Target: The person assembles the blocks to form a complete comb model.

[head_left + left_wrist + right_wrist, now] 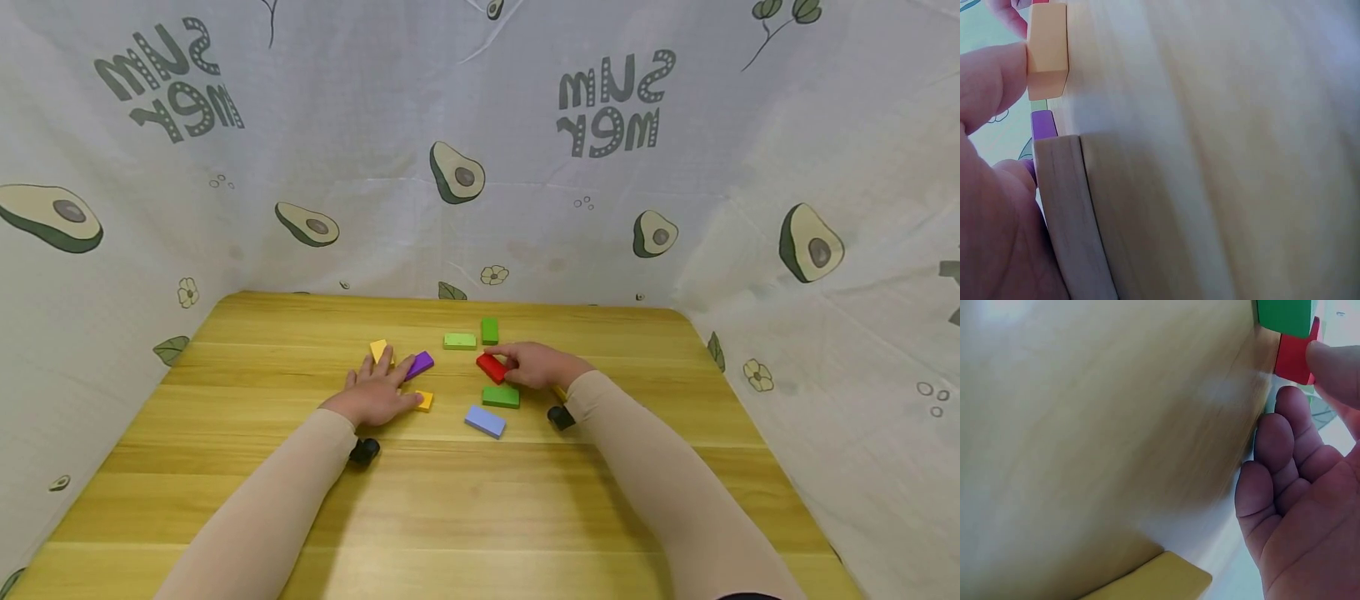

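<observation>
The left hand (375,395) lies spread over several blocks on the left. Its thumb touches an orange block (424,402), and its index fingertip is at a purple block (422,363). A pale yellow block (378,347) shows at the other fingertips. In the left wrist view a plain wooden block (1066,206) stands close to the palm; the hand hides it in the head view. My right hand (536,365) pinches a red block (492,367) between thumb and index finger, its other fingers loosely bent. The thumb on the red block (1294,359) also shows in the right wrist view.
A green block (500,397) and a lavender block (484,422) lie nearer than the red one. Behind it are a light green block (460,341) and another green block (490,331). A yellow block (1160,581) lies near the right wrist. Printed cloth (375,250) borders the wooden table (465,517).
</observation>
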A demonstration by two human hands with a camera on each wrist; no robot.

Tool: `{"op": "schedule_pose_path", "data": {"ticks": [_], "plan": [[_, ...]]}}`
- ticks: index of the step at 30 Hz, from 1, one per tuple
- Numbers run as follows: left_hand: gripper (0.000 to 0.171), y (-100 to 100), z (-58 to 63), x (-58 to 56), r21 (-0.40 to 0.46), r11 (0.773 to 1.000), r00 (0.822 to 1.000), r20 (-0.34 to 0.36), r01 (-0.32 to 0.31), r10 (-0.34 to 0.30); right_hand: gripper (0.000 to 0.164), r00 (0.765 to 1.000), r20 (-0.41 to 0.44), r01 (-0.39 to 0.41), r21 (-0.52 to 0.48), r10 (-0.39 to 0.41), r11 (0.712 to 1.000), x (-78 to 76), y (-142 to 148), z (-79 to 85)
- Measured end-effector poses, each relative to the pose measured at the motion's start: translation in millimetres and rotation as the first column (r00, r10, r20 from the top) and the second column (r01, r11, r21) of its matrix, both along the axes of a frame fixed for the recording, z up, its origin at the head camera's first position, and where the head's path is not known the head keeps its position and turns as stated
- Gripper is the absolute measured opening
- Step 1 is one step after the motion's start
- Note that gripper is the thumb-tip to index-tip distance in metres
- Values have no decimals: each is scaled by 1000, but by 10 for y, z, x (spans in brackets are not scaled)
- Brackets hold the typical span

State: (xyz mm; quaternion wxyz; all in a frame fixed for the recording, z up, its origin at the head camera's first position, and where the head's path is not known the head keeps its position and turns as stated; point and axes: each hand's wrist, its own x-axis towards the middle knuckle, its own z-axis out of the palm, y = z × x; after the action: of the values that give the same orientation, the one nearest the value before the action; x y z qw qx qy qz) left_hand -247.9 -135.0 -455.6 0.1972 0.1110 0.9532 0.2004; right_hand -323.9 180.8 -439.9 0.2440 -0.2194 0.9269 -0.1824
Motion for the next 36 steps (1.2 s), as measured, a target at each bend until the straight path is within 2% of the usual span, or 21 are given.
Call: {"op": "schedule_pose_path", "data": {"ticks": [6, 14, 36], "plan": [[82, 0, 0, -6, -3, 1000, 1000, -1, 0, 0, 59, 1000, -2, 16, -33, -16, 999, -17, 45, -29], [83, -5, 1, 0, 3, 1000, 1000, 1, 6, -6, 57, 997, -9, 68, -139, -70, 988, -18, 51, -68], [81, 21, 35, 26, -1, 1000, 1000, 3, -8, 8, 57, 983, -67, 162, -147, -173, 976, -36, 6, -117]]}}
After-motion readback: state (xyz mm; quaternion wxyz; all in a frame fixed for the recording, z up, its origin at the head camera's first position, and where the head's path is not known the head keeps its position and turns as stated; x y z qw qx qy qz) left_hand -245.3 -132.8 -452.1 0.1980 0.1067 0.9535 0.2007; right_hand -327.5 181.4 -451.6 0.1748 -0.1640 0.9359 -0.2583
